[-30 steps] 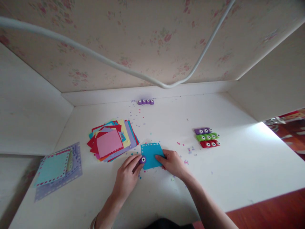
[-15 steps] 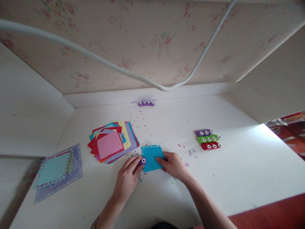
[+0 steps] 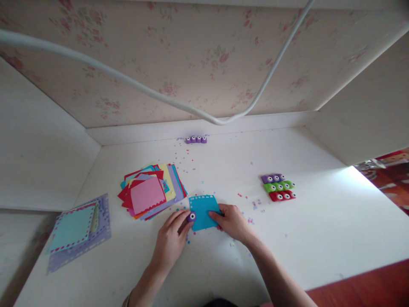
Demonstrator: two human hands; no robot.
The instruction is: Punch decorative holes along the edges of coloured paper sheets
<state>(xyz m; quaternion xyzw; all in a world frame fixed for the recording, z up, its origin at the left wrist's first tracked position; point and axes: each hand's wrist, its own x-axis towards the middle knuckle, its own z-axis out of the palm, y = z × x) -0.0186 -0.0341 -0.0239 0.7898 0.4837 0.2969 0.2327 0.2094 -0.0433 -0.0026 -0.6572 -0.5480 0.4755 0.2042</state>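
A small blue paper square (image 3: 203,209) with punched holes along its top edge lies on the white table (image 3: 319,230). My left hand (image 3: 169,243) pinches a little purple hole punch (image 3: 191,216) set on the square's left edge. My right hand (image 3: 232,221) lies on the paper's right side, fingers pressing it down.
A pile of coloured paper squares (image 3: 150,192) sits left of the blue one. Bordered sheets (image 3: 78,228) lie at the far left. Purple, green and red punches (image 3: 278,187) stand in rows at the right; purple punches (image 3: 195,139) by the back wall. Paper bits are scattered about.
Both hands and the blue square keep almost the same place; the punch stays on the paper's left edge. The view has shifted slightly.
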